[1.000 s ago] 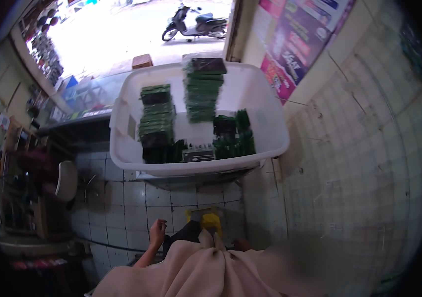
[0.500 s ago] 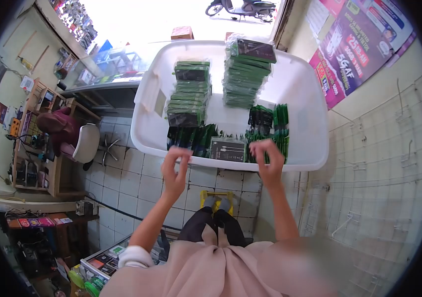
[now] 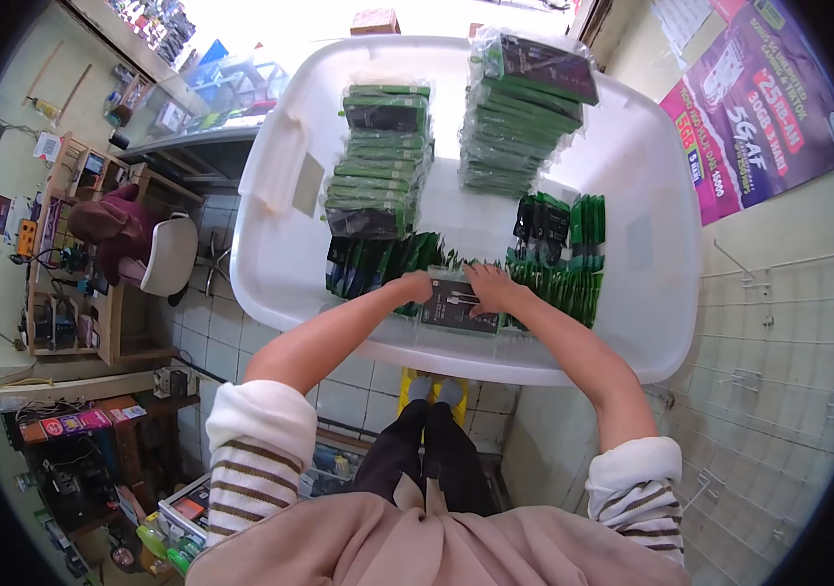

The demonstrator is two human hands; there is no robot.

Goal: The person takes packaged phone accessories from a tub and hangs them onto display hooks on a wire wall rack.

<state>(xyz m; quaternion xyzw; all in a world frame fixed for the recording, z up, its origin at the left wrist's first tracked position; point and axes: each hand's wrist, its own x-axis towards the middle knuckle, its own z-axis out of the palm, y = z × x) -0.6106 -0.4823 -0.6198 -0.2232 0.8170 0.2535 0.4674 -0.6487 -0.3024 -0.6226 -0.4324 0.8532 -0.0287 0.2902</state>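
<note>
A black packet with a white charging cable pictured on it (image 3: 449, 311) stands at the front inside wall of the white plastic tub (image 3: 280, 311). My left hand (image 3: 418, 285) is closed at the packet's upper left edge, its fingertips partly hidden. My right hand (image 3: 493, 287) grips the packet's right side and upper edge, with a finger across its front. Behind and beside my hands stand rows of green-edged packets (image 3: 378, 262), with more packets (image 3: 563, 291) to the right.
Two tall stacks of plastic-wrapped packets, a left stack (image 3: 378, 161) and a right stack (image 3: 524, 117), rise in the tub. A wire rack (image 3: 729, 391) lines the right wall. At left, a person (image 3: 122, 234) sits on a white chair (image 3: 171, 269) by a workbench.
Both hands have come down from above the tub's front rim onto the cable packet and closed on it. My view has moved nearer the tub.
</note>
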